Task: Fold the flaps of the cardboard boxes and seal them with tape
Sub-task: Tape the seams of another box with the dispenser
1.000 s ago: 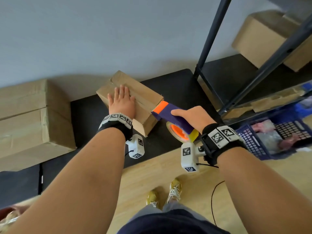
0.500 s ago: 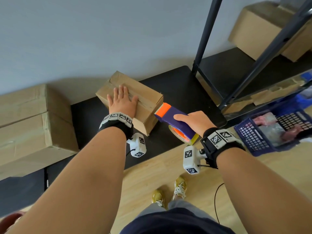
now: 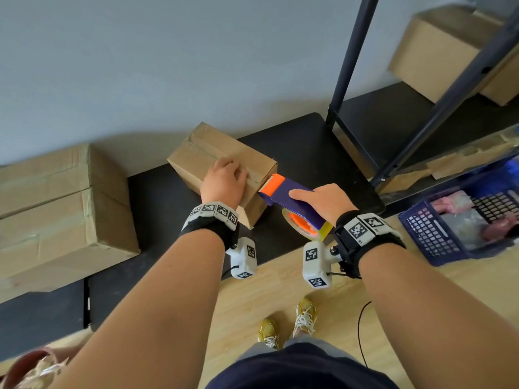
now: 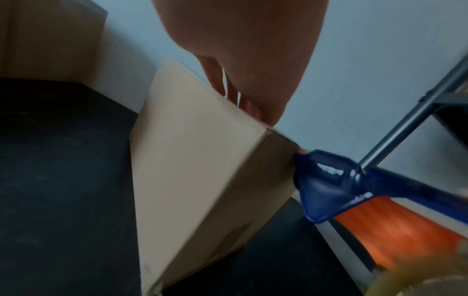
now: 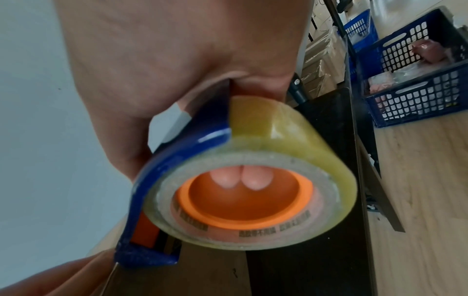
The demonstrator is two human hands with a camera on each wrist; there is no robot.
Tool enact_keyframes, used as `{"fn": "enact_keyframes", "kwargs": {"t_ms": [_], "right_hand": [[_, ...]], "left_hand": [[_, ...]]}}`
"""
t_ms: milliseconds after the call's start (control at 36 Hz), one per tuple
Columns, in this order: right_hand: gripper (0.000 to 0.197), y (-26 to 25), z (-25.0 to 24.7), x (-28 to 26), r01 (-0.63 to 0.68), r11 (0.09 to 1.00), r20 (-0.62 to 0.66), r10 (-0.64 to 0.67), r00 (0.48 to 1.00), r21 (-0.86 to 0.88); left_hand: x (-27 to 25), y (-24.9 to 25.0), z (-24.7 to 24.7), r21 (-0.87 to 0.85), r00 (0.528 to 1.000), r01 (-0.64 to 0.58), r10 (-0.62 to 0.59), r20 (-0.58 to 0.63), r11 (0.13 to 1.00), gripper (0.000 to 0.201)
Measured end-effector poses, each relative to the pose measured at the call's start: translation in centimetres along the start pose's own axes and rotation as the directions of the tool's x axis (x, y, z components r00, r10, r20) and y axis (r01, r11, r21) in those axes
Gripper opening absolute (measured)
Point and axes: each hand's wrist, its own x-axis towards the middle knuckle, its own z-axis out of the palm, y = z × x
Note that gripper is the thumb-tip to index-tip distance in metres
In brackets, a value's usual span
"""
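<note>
1. Brown cardboard box (image 3: 222,161), small, flaps folded shut, sits on a low black shelf (image 3: 303,147) against a grey wall, near the centre of the head view.
2. Left hand (image 3: 223,181) lies on the box top at its near end. Fingers curl down over the taped centre seam; whether they pinch anything cannot be told. Left wrist view: fingers (image 4: 220,80) touch the top edge of the box (image 4: 192,160).
3. Right hand (image 3: 323,202) grips a blue tape dispenser (image 3: 292,197) at 3 o'clock from the box. Index finger lies straight along the blue body; the rest wrap the handle.
4. Right wrist view: two fingers (image 5: 240,180) show through the orange core of the tape roll (image 5: 266,148); the roll is clear, yellowish.
5. Dispenser's orange cutter end (image 3: 273,182) meets the top right edge of the box. Left wrist view confirms: the blue nose (image 4: 321,184) is against the box's upper corner.
6. Large taped cartons (image 3: 56,203) at 9 o'clock from the small box, on the same black surface, well apart from it.
7. Dark metal rack upright (image 3: 351,60) at 2 o'clock; another carton (image 3: 438,54) on the rack's shelf beyond it.
8. Blue plastic crate (image 3: 432,234) on the wooden floor at 3 o'clock, holding pinkish bagged items.
9. Person's yellow shoes (image 3: 289,321) at 6 o'clock on the floor.
</note>
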Motion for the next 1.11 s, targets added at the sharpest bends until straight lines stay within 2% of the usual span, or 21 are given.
{"fn": "enact_keyframes", "kwargs": {"t_ms": [194, 278, 333, 389, 667, 805, 1111], "right_hand": [[0.049, 0.4, 0.3, 0.2, -0.017, 1.000, 0.009, 0.017, 1.000, 0.008], [0.049, 0.6, 0.4, 0.1, -0.022, 0.999, 0.038, 0.021, 0.999, 0.026], [0.047, 0.8, 0.5, 0.0, -0.018, 0.999, 0.046, 0.016, 0.999, 0.049], [0.043, 1.1, 0.6, -0.3, -0.020, 0.998, 0.054, 0.017, 0.998, 0.058], [0.039, 3.4, -0.5, -2.0, -0.077, 0.988, 0.073, 0.068, 0.995, 0.130], [0.047, 5.2, -0.4, -2.3, -0.113, 0.991, 0.048, 0.110, 0.993, 0.073], [0.062, 0.9, 0.8, 0.0, -0.152, 0.979, -0.036, 0.148, 0.988, -0.137]], "left_hand": [[0.4, 0.4, -0.2, 0.011, 1.000, 0.011, -0.011, 0.017, 1.000, 0.039], [0.1, 0.4, 0.1, 0.028, 0.994, -0.026, 0.023, 0.110, 0.999, 0.057], [-0.2, 0.4, 0.6, 0.125, 0.978, -0.061, 0.034, 0.206, 0.990, 0.062], [-0.5, 0.2, 1.0, 0.205, 0.968, -0.081, 0.027, 0.251, 0.975, 0.064], [-0.6, 0.3, 1.2, 0.262, 0.954, -0.081, -0.001, 0.299, 0.962, 0.064], [-0.7, 0.5, 1.3, 0.264, 0.954, -0.074, -0.009, 0.301, 0.962, 0.064], [-1.0, 0.8, 1.2, 0.280, 0.954, -0.072, -0.016, 0.300, 0.957, 0.065]]}}
